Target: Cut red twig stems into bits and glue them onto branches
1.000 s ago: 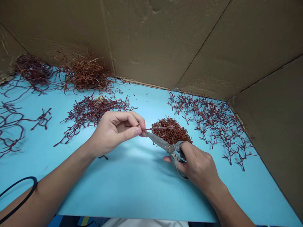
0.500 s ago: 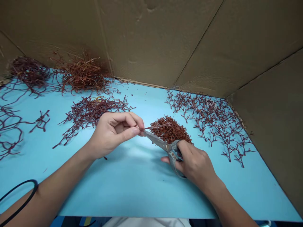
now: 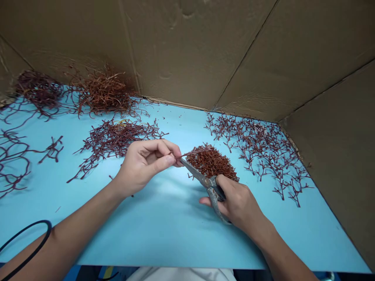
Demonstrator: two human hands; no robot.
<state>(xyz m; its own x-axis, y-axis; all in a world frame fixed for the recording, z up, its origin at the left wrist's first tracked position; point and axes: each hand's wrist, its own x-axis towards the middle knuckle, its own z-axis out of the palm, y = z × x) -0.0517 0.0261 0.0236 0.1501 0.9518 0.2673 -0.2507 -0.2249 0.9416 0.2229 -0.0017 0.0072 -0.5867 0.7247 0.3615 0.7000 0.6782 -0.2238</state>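
My left hand [image 3: 146,168] pinches a thin reddish-brown sprig [image 3: 195,152] between thumb and fingers, and the sprig reaches out over a dense heap of short cut red-brown pieces [image 3: 211,166]. My right hand [image 3: 238,205] grips a pair of worn metal scissors [image 3: 200,178] by the handles. Their blades point up and left, with the tips close to my left fingertips. The sprig's pinched end is hidden by my fingers. I cannot tell how far the blades are open.
A blue sheet [image 3: 164,230] is bounded by cardboard walls [image 3: 190,50]. Loose branching sprigs [image 3: 258,152] spread to the right, with tangled heaps [image 3: 102,93] behind and to the left. A black cord [image 3: 26,242] lies over my left forearm.
My right hand and the scissors have shifted slightly left. The sprig's far end now tilts a little higher over the heap.
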